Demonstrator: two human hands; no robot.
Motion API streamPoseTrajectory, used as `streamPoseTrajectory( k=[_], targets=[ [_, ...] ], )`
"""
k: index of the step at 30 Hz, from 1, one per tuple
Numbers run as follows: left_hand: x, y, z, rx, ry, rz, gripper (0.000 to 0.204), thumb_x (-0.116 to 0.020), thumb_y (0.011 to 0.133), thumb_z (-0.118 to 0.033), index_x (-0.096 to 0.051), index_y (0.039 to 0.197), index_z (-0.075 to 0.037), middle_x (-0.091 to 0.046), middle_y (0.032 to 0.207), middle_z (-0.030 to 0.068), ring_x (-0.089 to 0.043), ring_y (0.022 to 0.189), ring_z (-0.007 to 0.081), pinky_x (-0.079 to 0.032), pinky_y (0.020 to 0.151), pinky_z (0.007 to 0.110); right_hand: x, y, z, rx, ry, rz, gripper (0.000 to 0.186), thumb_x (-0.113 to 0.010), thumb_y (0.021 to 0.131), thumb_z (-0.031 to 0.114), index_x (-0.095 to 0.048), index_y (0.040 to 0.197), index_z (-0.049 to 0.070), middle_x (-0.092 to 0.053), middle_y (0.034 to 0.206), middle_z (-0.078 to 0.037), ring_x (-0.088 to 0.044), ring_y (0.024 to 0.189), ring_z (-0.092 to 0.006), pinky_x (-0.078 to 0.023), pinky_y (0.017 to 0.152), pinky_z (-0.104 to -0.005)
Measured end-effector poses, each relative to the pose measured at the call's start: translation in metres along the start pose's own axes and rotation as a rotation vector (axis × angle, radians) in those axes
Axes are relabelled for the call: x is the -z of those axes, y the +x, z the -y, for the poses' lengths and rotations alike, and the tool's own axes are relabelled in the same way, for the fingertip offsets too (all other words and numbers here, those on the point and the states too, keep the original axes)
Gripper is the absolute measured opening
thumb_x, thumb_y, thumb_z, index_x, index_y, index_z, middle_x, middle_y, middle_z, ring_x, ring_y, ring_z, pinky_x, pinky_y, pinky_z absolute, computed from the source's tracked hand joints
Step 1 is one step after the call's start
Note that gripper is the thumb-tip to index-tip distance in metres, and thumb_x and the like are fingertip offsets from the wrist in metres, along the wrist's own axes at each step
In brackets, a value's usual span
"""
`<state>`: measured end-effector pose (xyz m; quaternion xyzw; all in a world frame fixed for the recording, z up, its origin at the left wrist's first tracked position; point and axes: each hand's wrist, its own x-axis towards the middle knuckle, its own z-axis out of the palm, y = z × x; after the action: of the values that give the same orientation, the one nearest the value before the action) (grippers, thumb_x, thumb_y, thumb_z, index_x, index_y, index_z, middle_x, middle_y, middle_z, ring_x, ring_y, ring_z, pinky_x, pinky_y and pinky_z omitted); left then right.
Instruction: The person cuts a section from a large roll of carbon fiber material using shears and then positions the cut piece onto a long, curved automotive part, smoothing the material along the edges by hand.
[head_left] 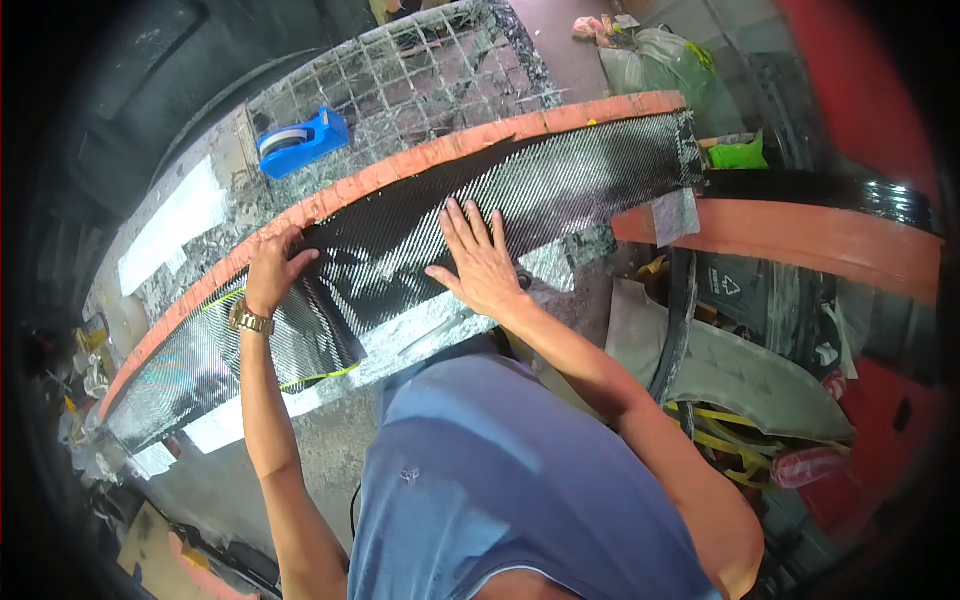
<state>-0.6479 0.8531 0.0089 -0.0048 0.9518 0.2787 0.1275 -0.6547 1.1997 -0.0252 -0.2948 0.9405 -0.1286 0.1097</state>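
Observation:
A long curved orange mould [420,160] lies across a grey worktable, covered by a black woven carbon-fibre sheet [560,175]. My left hand [272,270], with a gold watch at the wrist, pinches a fold of the sheet near the mould's orange upper edge. My right hand [478,262] lies flat with spread fingers on the sheet at the middle of the mould. A loose dark flap of the fabric [320,335] hangs below my left hand. A yellow line runs along the sheet's lower left edge.
A blue tape dispenser [300,140] sits on a wire-grid panel [440,70] behind the mould. A second orange mould with a glossy black part [820,215] stands at right. Green bags [735,152], scraps and yellow strips lie on the floor at right.

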Motion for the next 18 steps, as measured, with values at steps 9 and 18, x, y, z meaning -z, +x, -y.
streamPoseTrajectory(
  k=[9, 18],
  targets=[
    [-0.006, 0.0, 0.008, -0.079, -0.024, -0.029, 0.032, -0.078, 0.079, -0.017, -0.064, 0.103, -0.001, -0.069, 0.086, 0.0169, -0.067, 0.079, 0.0331, -0.05, 0.071, 0.04, 0.017, -0.073, -0.061, -0.244, -0.216, 0.053, 0.089, -0.042, 0.095, 0.061, -0.023, 0.152, -0.004, -0.017, 0.162, -0.02, -0.013, 0.15, -0.0371, -0.006, 0.119, -0.0588],
    [-0.007, 0.0, 0.011, -0.124, -0.025, -0.034, 0.028, -0.077, 0.08, -0.019, -0.062, 0.095, -0.001, -0.066, 0.082, 0.0161, -0.063, 0.075, 0.033, -0.048, 0.069, 0.042, 0.009, -0.063, 0.001, -0.033, -0.092, 0.11, 0.09, -0.043, 0.094, 0.064, -0.026, 0.152, -0.003, -0.017, 0.162, -0.017, -0.012, 0.151, -0.0333, -0.003, 0.12, -0.0566]
  ],
)
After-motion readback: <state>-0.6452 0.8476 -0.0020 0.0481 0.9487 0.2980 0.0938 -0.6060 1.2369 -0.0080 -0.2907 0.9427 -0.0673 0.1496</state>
